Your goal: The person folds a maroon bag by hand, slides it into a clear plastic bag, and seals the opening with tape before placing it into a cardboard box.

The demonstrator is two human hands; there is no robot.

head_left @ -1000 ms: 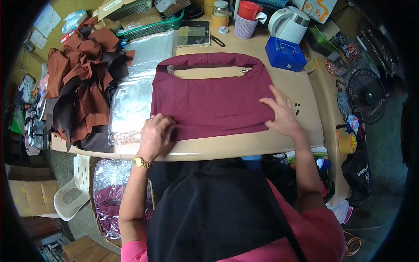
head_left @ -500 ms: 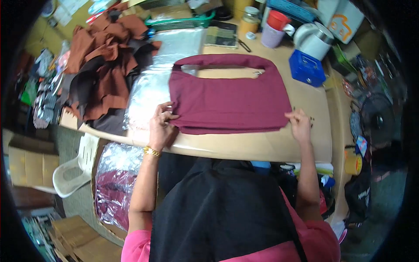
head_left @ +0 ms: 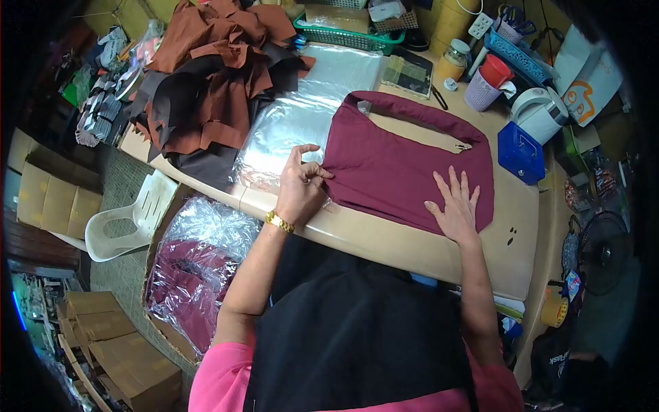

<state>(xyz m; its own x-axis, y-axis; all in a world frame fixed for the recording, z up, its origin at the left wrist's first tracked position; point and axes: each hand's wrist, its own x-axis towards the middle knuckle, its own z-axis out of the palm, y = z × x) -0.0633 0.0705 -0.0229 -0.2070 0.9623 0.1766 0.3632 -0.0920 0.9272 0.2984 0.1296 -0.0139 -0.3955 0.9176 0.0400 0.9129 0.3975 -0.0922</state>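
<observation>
A maroon cloth bag [head_left: 398, 165] lies flat on the table [head_left: 384, 242], its strap looped toward the back. My left hand [head_left: 303, 184] pinches the bag's left edge, with a gold bracelet on the wrist. Spread flat on the bag's right part is my right hand [head_left: 456, 207], palm down with fingers apart. Clear plastic sheets [head_left: 288, 113] lie to the left of the bag and reach its left edge.
Brown and black scraps [head_left: 206, 89] are heaped at the back left. A blue box [head_left: 521, 152], a white kettle [head_left: 539, 114] and a purple cup [head_left: 481, 93] stand on the right. Below the table's left edge, a carton holds plastic-wrapped maroon items [head_left: 189, 275].
My right hand has moved from the bag's lower right corner onto its surface and opened flat. My left hand still pinches the left edge. The view has shifted and turned.
</observation>
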